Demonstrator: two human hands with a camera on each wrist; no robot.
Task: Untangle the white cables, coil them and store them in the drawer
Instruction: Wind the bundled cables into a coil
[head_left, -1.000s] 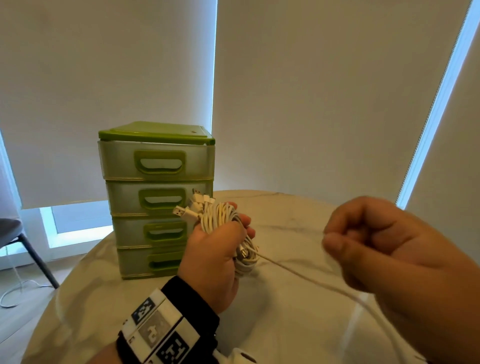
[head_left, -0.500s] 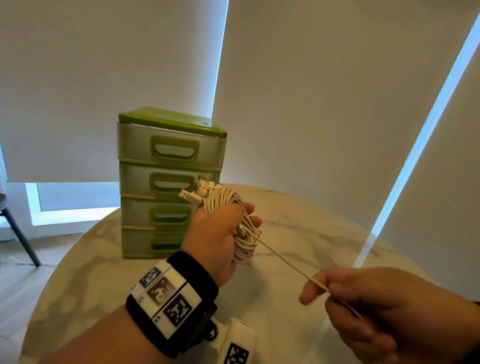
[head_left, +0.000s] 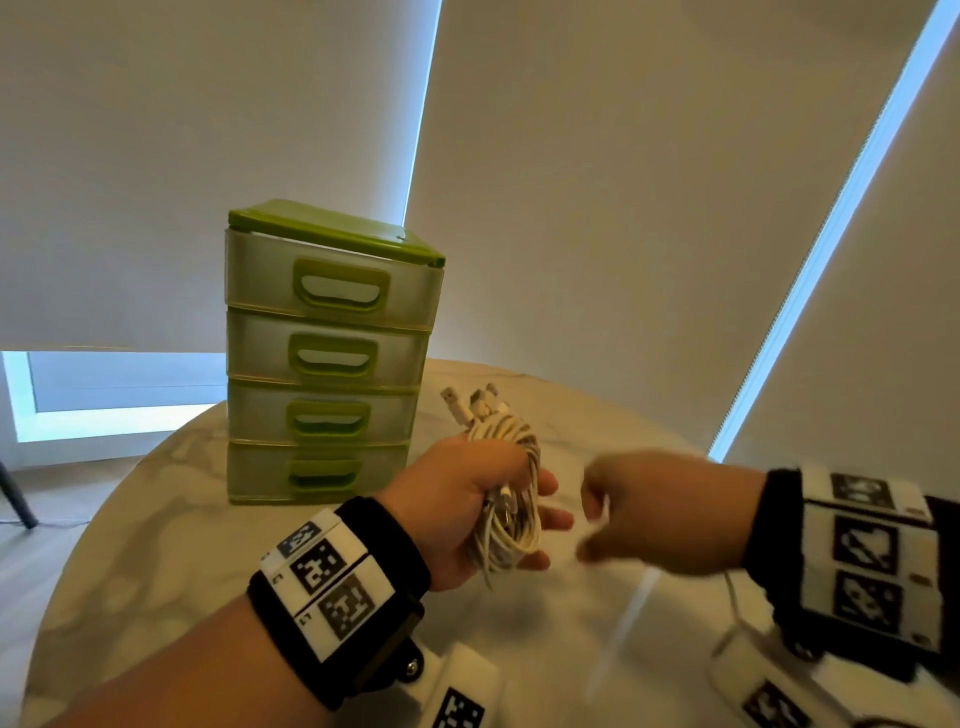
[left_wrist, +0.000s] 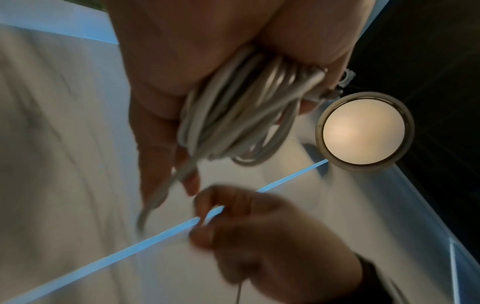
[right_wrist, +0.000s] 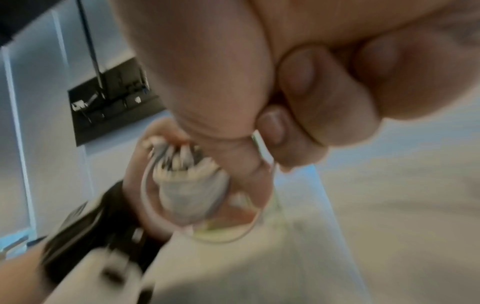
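My left hand (head_left: 457, 499) grips the coil (head_left: 506, 499), long axis 12-to-6, above the table (head_left: 597, 405); my right hand (head_left: 660, 512), at its 3 o'clock, pinches the loose strand (right_wrist: 255, 142); shut drawers (head_left: 327, 353) at 10 o'clock, nearer my left.

White cables (head_left: 506, 499); green-trimmed translucent drawers (head_left: 327, 358); marbled table (head_left: 156, 525).

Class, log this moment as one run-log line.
left hand: holds coil | right hand: pinches cable | drawers: shut
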